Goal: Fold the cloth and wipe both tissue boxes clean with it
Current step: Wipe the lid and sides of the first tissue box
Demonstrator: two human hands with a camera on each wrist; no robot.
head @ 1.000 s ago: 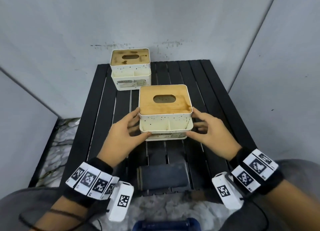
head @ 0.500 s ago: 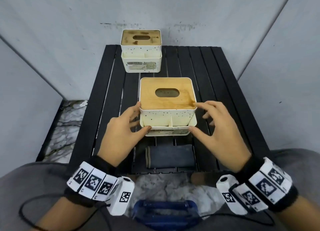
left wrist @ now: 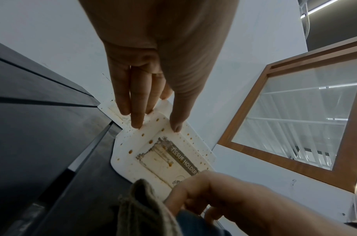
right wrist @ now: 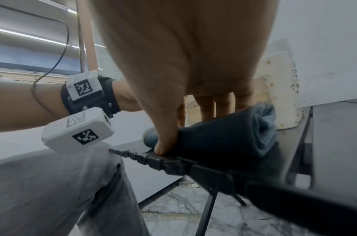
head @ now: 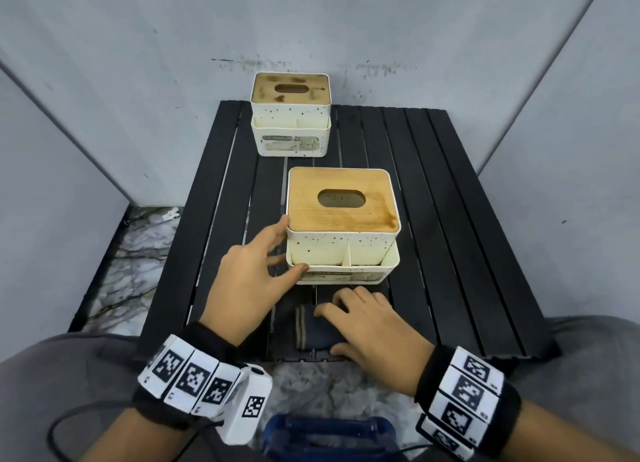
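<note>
Black table (head: 450,219): hands (head: 249,288) (head: 374,326) on box (head: 343,215), cloth (head: 311,335)

Soft dim light, warped edges (seemingly blurry)

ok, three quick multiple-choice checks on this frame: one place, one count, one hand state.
1. Where does the folded cloth lie?
A. in front of the near tissue box, at the near edge of the table
B. on top of the far tissue box
C. on the floor

2. How many tissue boxes stand on the table?
A. one
B. two
C. three

3. What is the right hand doing?
A. resting flat on the table
B. holding the near tissue box
C. gripping the folded cloth

Key: 1 A, the head view shows it between that box and the table edge. 2 B, only the near and far boxes stand there. 3 C, its thumb and fingers curl round the cloth.
</note>
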